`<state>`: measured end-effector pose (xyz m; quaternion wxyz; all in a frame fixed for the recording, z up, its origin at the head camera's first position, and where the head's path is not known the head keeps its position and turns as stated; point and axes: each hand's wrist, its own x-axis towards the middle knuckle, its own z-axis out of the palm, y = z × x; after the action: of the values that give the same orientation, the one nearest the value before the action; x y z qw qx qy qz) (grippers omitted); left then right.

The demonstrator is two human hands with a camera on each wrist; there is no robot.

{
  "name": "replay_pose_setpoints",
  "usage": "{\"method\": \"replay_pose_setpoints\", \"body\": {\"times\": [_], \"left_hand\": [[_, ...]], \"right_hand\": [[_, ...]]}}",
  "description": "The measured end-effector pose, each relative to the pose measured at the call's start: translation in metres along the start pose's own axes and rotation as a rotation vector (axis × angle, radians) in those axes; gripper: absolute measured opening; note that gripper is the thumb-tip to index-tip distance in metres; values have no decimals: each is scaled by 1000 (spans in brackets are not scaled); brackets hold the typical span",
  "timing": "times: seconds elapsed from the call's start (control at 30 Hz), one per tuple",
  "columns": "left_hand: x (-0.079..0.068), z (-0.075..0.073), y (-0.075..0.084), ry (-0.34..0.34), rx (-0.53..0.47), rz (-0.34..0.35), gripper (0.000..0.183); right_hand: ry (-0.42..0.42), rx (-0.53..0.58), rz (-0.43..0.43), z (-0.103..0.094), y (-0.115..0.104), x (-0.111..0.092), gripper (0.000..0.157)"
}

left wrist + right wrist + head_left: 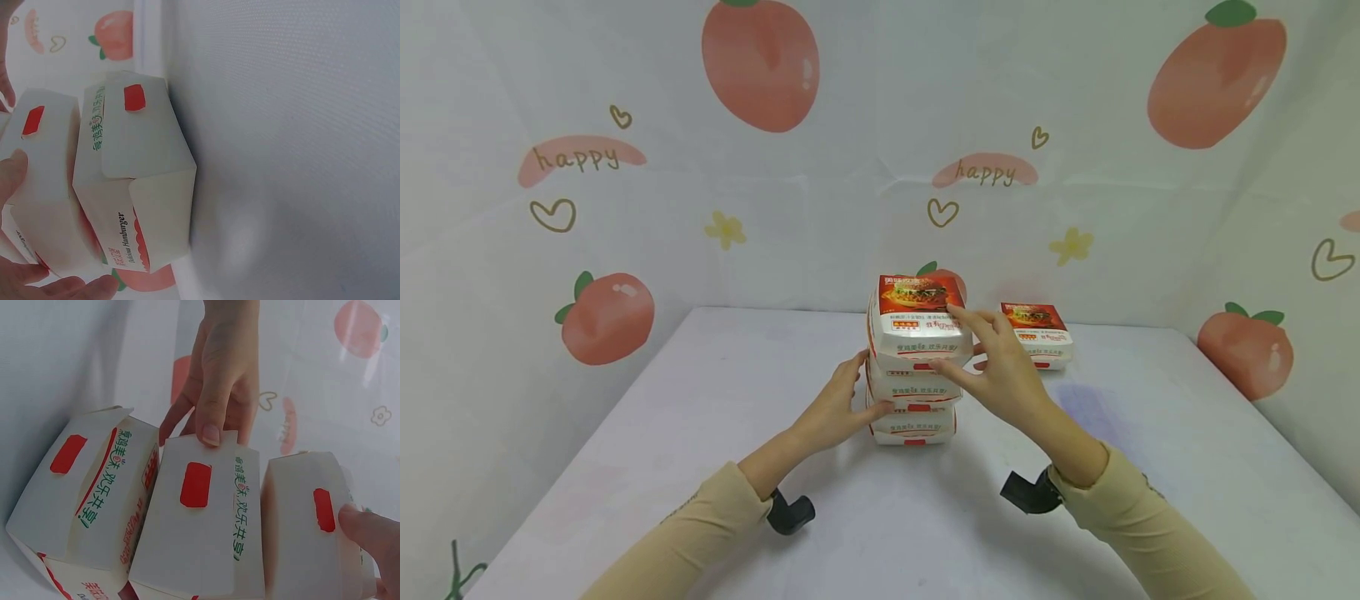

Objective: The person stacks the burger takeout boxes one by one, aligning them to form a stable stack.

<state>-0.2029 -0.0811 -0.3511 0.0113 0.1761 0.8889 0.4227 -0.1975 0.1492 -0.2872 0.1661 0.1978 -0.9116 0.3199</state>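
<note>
A fruit-print backdrop (850, 233) is seen behind a white table (752, 367). "Delicious Hamburger" side lettering is shown by left wrist, not by head; a fourth box (1037, 337), back right, is caught only by head. Three white, red-tabbed boxes are stacked on the table, a burger pictured on the top lid. The middle box (921, 387) is gripped by the left hand (827, 412), the top box (917, 337) by the right hand (1006, 367), thumbs on fronts.

The head view looks forward and down from well back, over the white surface (722, 392) towards the fruit-print backdrop (835, 208). Both wrist views sit close and turned sideways, the surface on the left one's right and the right one's left. All three share the stacked hamburger boxes (906, 385).
</note>
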Motion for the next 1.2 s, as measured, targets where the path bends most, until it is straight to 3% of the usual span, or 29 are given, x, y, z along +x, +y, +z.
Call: {"method": "replay_pose_setpoints", "body": {"times": [0.9,1.2], "left_hand": [[-1,0,0,-5,-8,-12,87],[-2,-3,0,-3,-6,-63,92]], "right_hand": [[-15,16,17,-2,0,0,73],[4,44,36,-8,1,0,74]]}}
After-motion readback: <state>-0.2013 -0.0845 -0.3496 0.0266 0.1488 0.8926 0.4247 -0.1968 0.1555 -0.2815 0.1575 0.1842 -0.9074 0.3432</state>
